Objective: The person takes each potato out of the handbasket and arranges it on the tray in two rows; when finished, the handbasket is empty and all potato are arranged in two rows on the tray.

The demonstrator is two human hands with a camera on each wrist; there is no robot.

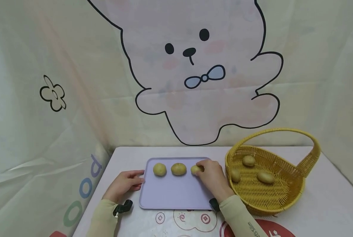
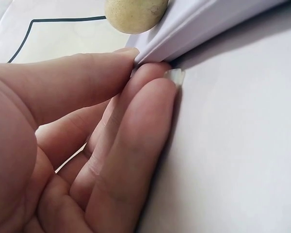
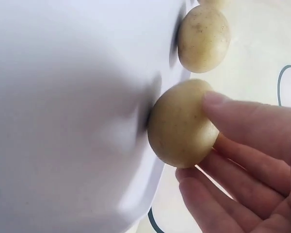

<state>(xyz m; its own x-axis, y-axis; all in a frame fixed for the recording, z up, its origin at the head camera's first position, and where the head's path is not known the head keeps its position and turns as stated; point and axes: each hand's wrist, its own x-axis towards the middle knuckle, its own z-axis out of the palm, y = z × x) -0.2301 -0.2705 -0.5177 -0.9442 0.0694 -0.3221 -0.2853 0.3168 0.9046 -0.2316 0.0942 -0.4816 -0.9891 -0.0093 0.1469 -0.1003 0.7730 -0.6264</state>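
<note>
Pinching the right potato (image 3: pixel 179 126) between thumb and fingertips, our right grip (image 1: pixel 214 177) is at the far right corner of the lilac tray (image 1: pixel 175 194); we cannot tell whether that potato's weight rests on the tray. Our left grip (image 1: pixel 123 184) clasps the tray's left rim, thumb against fingers. Along the tray's far side we see the left potato (image 1: pixel 160 169) and the middle potato (image 1: pixel 178 169), in a row with the one we hold. Right of the tray, on the same bench (image 1: pixel 129 158), stands a yellow wicker basket (image 1: pixel 262 196) with three more potatoes (image 1: pixel 265 177) inside. Nearer us than the tray, dark lettering (image 1: pixel 252 228) on our right sleeve (image 1: pixel 238 215) ends in "Slim"; the characters before it are unclear. Left of the tray, coloured wall letters (image 1: pixel 80 188) show "o", "o" and "d".
</note>
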